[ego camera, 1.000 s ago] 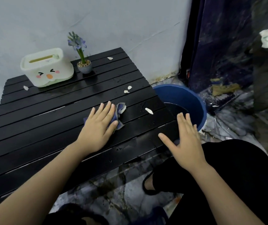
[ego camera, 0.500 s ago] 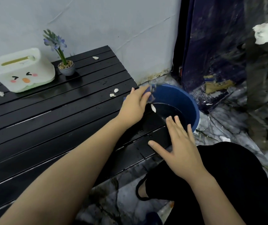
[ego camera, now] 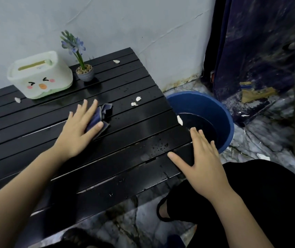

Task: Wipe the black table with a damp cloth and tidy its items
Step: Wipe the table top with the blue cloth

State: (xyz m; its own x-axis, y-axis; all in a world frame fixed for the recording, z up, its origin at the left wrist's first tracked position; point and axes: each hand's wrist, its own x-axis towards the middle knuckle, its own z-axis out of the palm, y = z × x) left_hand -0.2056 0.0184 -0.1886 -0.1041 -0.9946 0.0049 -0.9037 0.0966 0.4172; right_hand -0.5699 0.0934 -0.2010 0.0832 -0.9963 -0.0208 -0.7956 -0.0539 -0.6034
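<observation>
A left hand (ego camera: pixel 77 129) presses a damp cloth (ego camera: pixel 99 116) flat mid-desk (ego camera: pixel 35 122), fingers straight; the right hand (ego camera: pixel 200 156) rests open at the edge. A careless sweep risks toppling the flowerpot (ego camera: pixel 85 74) or scattering white scraps (ego camera: pixel 136 101).

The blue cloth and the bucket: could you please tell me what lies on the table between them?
In the head view, between the blue cloth and the bucket, two white scraps lie on the wet black table, with another scrap at its edge.
</observation>
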